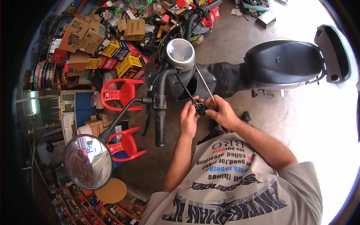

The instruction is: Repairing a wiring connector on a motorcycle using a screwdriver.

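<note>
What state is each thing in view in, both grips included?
Left grip: closed on small black part
Right grip: closed on thin rod
Small black part: held in the fingers
Thin rod: slanted
Scooter: standing
Seat: down
Mirror: on its stalk
Red chairs: upright
Cardboard boxes: piled up

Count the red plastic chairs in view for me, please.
2. One red chair is left of the handlebar; the other red chair is below it in the picture, just right of the round mirror. More may be hidden.
</note>
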{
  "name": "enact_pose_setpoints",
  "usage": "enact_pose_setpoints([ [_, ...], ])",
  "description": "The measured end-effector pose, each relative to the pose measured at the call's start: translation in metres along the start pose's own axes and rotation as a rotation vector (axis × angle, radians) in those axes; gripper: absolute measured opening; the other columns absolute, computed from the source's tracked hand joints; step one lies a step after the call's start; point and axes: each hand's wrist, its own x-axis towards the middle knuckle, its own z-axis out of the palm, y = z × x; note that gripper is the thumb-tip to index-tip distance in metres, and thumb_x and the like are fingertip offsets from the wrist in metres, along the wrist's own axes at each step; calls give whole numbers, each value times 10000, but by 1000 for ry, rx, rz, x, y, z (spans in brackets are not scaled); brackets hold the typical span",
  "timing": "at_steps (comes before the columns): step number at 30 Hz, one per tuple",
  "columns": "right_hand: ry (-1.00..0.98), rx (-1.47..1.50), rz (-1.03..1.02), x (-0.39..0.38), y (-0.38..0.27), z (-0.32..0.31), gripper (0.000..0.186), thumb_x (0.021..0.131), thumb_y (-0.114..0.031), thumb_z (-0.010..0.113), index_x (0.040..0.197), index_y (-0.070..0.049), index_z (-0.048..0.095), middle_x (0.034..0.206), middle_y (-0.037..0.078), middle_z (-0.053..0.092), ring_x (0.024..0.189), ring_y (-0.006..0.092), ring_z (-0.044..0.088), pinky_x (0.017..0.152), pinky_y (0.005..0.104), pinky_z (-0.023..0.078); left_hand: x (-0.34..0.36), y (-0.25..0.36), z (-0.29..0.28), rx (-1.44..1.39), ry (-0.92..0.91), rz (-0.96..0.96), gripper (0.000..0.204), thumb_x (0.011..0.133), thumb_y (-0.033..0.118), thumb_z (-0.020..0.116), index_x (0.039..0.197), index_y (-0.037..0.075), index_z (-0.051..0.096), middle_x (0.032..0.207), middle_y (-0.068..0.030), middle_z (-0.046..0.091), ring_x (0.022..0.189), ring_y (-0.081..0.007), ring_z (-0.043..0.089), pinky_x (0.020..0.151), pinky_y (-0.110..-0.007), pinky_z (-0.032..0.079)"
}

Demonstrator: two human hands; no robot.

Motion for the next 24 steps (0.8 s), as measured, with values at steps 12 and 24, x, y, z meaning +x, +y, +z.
enact_pose_setpoints([
  [12,69,97,148,0,-10,-4,206,838,-40,667,957,-9,502,766,56,578,611,118,567,523,279,477,8,-1,2,21,15,31,340,1030,165,444,1344,41,484,1316,-120,547,1182,-200,553,986,-363,472],
  [24,118,138,152,6,-4,-7,171,878,-12,591,1013,-9,487,746,38,565,564,103,534,498,256,438,16,8,-1,135,-35,-79,402,962,153,589,1345,66,502,1268,-59,584,1137,-142,573,933,-330,500],
])
